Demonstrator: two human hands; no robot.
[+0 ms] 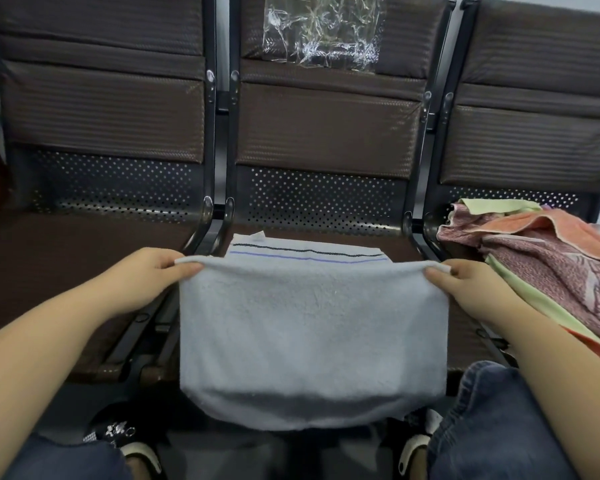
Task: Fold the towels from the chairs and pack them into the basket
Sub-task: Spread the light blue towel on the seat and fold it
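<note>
A pale blue-grey towel point(312, 334) hangs doubled over in front of the middle chair point(326, 133). My left hand point(146, 275) pinches its upper left corner and my right hand point(471, 282) pinches its upper right corner, stretching the top edge between them. The towel's far part, with a black and a purple stripe point(309, 252), lies flat on the middle seat. A heap of towels point(541, 258), pink patterned, orange and pale green, lies on the right chair's seat. No basket is in view.
Three dark brown chairs stand in a row; the left chair point(101, 109) has a bare seat. A clear plastic bag point(323, 29) hangs on the middle backrest. My knees in jeans point(492, 427) and shoes show at the bottom.
</note>
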